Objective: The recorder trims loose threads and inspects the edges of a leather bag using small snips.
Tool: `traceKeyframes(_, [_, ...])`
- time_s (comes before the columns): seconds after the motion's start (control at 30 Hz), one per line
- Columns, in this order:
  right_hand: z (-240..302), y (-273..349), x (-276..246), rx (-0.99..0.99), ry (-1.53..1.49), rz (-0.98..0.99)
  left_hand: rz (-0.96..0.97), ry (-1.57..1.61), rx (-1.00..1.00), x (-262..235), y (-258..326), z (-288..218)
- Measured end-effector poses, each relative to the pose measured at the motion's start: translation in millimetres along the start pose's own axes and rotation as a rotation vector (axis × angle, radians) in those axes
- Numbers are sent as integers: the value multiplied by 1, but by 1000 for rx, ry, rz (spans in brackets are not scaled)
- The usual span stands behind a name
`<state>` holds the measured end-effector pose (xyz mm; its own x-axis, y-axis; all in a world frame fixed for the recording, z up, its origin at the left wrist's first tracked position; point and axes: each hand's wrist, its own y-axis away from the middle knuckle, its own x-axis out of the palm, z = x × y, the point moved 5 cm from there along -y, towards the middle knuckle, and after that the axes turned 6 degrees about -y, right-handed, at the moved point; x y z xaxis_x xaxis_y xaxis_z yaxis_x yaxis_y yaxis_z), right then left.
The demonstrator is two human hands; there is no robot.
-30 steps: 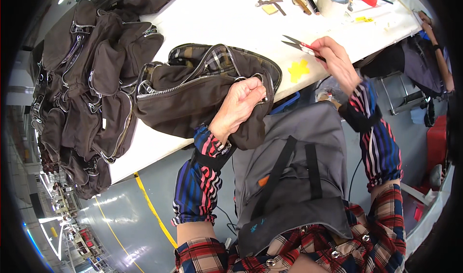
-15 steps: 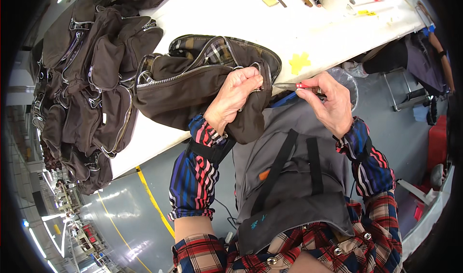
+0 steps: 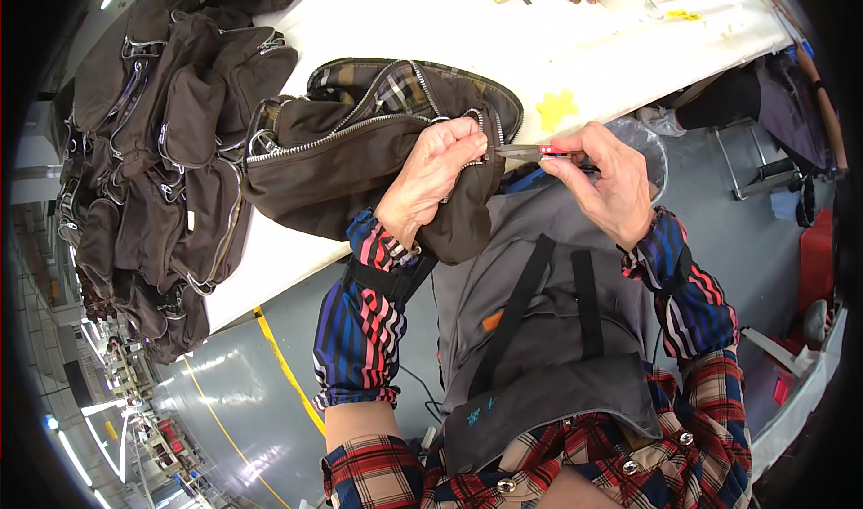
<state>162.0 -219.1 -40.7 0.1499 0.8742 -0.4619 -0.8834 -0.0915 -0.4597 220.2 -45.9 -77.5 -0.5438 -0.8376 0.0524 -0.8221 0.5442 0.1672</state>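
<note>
Pinching brown bag (image 3: 337, 181) at zippered edge (image 3: 493, 127) on white table (image 3: 404, 19): left hand (image 3: 431, 172). Right hand (image 3: 607, 183) grips red-handled snips (image 3: 552, 151), long axis roughly left-right, tips pointing left, just beside pinched edge.

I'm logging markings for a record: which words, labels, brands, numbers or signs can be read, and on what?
Nothing is legible enough to quote.
Blue marks on the grey apron: too small and blurred to read.
Small white tag on a piled bag: too small to tell whether it carries writing.
Brown bag in the left hand, scissors in the right hand: no lettering can be made out.
</note>
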Motion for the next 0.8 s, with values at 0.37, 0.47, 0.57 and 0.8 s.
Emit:
traceKeyframes(0.37, [9,1,-2,-14,145,11,-1,13,26,5,1,-5])
traceKeyframes(0.47, [8,0,-2,-30,158,23,-24,-5,9,8,3,-8])
traceKeyframes(0.57, [8,2,1,-35,120,24,26,15,4,4,2,-3])
traceKeyframes(0.8, [8,9,6,-39,201,85,22,24,17,4,1,-3])
